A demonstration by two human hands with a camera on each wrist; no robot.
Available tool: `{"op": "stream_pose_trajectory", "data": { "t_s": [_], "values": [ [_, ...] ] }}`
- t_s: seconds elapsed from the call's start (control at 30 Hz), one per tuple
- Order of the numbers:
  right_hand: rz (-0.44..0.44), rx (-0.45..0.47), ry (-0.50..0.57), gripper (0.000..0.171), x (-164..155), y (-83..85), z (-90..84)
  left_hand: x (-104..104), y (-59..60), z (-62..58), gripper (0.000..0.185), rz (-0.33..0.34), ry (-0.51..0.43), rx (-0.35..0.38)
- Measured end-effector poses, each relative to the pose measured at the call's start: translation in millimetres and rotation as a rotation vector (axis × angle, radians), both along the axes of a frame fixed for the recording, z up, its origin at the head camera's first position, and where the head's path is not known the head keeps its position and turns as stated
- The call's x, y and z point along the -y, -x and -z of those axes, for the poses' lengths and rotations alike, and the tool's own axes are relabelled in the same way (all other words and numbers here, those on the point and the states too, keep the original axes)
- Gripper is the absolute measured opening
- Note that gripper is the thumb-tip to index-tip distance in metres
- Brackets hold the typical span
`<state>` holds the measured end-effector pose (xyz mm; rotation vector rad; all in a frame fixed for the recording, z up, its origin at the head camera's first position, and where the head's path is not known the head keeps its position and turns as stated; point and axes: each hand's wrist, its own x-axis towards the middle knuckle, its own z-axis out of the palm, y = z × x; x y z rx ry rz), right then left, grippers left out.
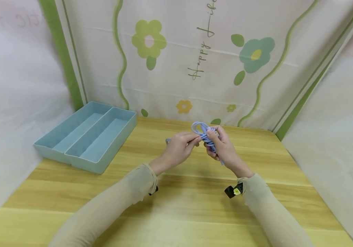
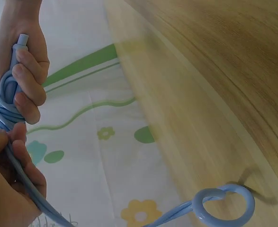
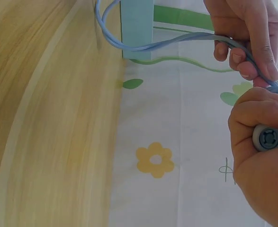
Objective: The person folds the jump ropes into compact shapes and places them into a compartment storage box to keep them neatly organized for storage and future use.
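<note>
Closest are two light sleeves (image 1: 111,202), with a bit of black wrist gear (image 1: 231,192) peeking out by the right one. Under them is the wood desk (image 1: 195,219).

Past the sleeves, both hands hold a blue jump rope (image 1: 209,140) up over the far part of the desk. The right hand (image 1: 227,149) has its fingers curled tight around the wound-up bunch and a handle (image 2: 19,54). The left hand (image 1: 177,149) pinches the rope right beside the bunch. A loop (image 2: 224,208) sticks out past the left hand; I can't tell if it touches the desk.

If the right fingers get loose, the coils could slip and the bunch could fall apart. If the left fingers pull too hard, they could drag coils out. The loose loop could twist and make a knot.

Off to the left sits a blue-green tray (image 1: 111,149) with two long parts. Behind everything hangs a flowery cloth (image 1: 170,82).
</note>
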<state>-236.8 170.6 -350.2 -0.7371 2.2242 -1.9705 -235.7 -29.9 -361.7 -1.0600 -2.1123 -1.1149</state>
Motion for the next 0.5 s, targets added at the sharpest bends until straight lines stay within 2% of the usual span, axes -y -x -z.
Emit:
{"op": "stream_pose_trajectory", "data": {
  "t_s": [0.07, 0.2, 0.3, 0.5],
  "values": [
    [0.008, 0.000, 0.009, 0.037, -1.0, -0.1, -0.9, -0.5, 2.2, 0.3, 0.018, 0.040, -0.033, 0.046],
    [0.020, 0.019, 0.023, 0.037, -2.9, -2.2, -1.7, 1.8, 5.2, 2.4, 0.019, 0.128, -0.088, 0.192],
    [0.013, 0.034, 0.030, 0.037, -2.7, -4.2, -2.0, 5.8, 6.1, 3.4, 0.020, 0.179, -0.100, 0.275],
    [-0.035, 0.029, 0.041, 0.040, -1.3, -7.1, -5.7, 13.9, 5.8, 0.2, 0.022, 0.225, -0.081, 0.347]
  ]
}}
